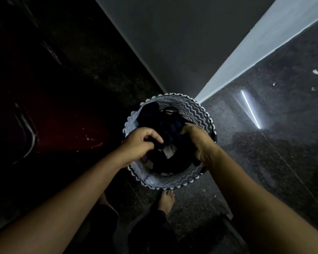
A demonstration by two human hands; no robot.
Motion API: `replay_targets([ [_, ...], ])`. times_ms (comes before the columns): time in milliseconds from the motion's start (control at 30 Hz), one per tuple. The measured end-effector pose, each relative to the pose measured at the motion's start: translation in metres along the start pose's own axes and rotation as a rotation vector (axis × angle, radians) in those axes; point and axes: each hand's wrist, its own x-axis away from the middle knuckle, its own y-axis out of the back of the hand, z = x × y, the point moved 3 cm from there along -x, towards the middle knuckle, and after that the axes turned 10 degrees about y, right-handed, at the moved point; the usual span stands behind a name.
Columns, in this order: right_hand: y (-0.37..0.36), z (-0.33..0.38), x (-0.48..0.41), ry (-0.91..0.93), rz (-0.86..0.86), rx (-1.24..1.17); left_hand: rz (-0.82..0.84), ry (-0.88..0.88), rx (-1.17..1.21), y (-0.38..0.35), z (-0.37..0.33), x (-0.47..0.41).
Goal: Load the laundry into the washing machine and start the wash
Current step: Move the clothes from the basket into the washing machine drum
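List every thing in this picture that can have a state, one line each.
Basket: upright, open-topped, partly filled.
Clothes: dark, bunched inside it.
Left hand: fingers curled, gripping the clothes.
Right hand: fingers curled, gripping the clothes.
Floor: littered with a few white scraps.
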Motion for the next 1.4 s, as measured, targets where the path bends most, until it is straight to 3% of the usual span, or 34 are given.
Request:
replay_targets([
  [133, -0.014, 0.028, 0.031, 0.079, 0.168, -0.127, -0.079, 0.177, -0.065, 0.015, 0.013, -0.005],
  [267, -0.03, 0.064, 0.071, 0.23, 0.359, -0.09, -0.181, 0.044, -0.212, 0.017, -0.013, 0.02],
  [433, -0.039, 0.125, 0.134, 0.355, 0.485, 0.024, -0.268, 0.012, -0.352, 0.02, -0.086, 0.076],
  [500, -0.041, 0.153, 0.163, 0.409, 0.559, 0.103, -0.299, -0.097, -0.306, 0.026, -0.118, 0.097],
  [567, -0.037, 0.176, 0.188, 0.461, 0.597, 0.171, -0.318, -0.139, -0.075, 0.032, -0.146, 0.123],
  [733, -0.007, 0.207, 0.23, 0.558, 0.423, 0.478, -0.258, 0.064, 0.527, 0.047, -0.201, 0.188],
  [800, 0.007, 0.202, 0.236, 0.531, 0.334, 0.677, -0.25, 0.065, 0.634, 0.054, -0.221, 0.212],
  [967, -0.005, 0.192, 0.251, 0.63, 0.303, 0.813, -0.2, -0.094, 0.642, 0.068, -0.278, 0.278],
  [1100, -0.031, 0.216, 0.278, 0.735, 0.226, 0.439, -0.18, -0.197, 0.609, 0.086, -0.304, 0.316],
  [1200, -0.044, 0.25, 0.3, 0.859, 0.218, 0.308, -0.262, -0.311, 0.51, 0.116, -0.316, 0.34],
  [1300, -0.049, 0.284, 0.314, 0.929, 0.162, 0.302, -0.359, -0.356, 0.263, 0.152, -0.309, 0.358],
  [1400, -0.047, 0.316, 0.325, 0.98, 0.06, 0.321, -0.415, -0.276, -0.013, 0.184, -0.283, 0.362],
])
